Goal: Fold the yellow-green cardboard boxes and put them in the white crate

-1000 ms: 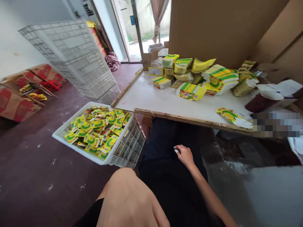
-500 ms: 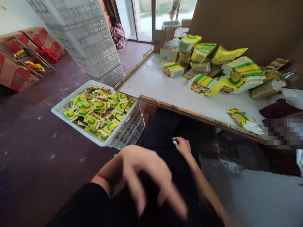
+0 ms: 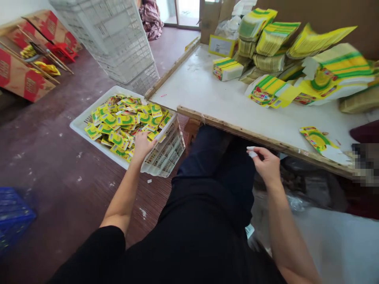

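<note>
My left hand [image 3: 143, 146] reaches over the near right rim of a white plastic crate [image 3: 75, 125]. Its fingers lie spread on the small yellow and green packets [image 3: 120, 120] heaped inside; no packet shows lifted. My right hand [image 3: 268, 163] hovers above my right thigh, short of the table edge. Its fingers are curled in together, with white coverings on two fingertips, and nothing shows between them.
A white table [image 3: 189, 86] with a wooden edge carries stacks of flat yellow-green cartons [image 3: 278, 37], a folded box [image 3: 226, 69] and a loose carton [image 3: 321, 142]. Tall stacked white crates [image 3: 118, 43] stand beyond the packets. A blue crate [image 3: 14, 215] is at far left.
My left hand has swung from in front of my body out to the packets in the crate. My right hand has risen from my lap and moved right. The view has tilted down.
</note>
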The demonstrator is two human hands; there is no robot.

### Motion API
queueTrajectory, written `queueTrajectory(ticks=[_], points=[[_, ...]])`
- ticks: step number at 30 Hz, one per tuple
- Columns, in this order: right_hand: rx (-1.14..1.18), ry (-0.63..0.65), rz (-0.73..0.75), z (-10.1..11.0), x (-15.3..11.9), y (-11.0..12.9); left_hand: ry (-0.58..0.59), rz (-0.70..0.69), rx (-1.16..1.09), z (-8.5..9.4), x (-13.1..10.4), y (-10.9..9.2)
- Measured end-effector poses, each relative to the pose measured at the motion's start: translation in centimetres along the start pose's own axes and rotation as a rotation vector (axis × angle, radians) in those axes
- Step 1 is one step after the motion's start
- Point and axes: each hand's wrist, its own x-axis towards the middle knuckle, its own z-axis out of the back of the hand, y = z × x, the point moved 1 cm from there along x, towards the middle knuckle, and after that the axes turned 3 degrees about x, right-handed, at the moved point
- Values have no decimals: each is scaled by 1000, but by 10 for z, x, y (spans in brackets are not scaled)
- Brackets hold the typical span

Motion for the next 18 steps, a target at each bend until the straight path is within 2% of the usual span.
queueTrajectory(ticks=[3,6,10,13,18], points=[[-115,-169,121,19,18,12,154,32,153,-16,1,-15],[-229,-276,175,28,35,9,246,31,201,-26,-7,-26],[-271,-318,179,25,48,-11,205,41,255,-22,-17,-37],[-227,-283,124,15,48,-24,167,72,328,-16,-24,-47],[-171,-263,24,5,45,-30,97,97,379,-13,-30,-60]])
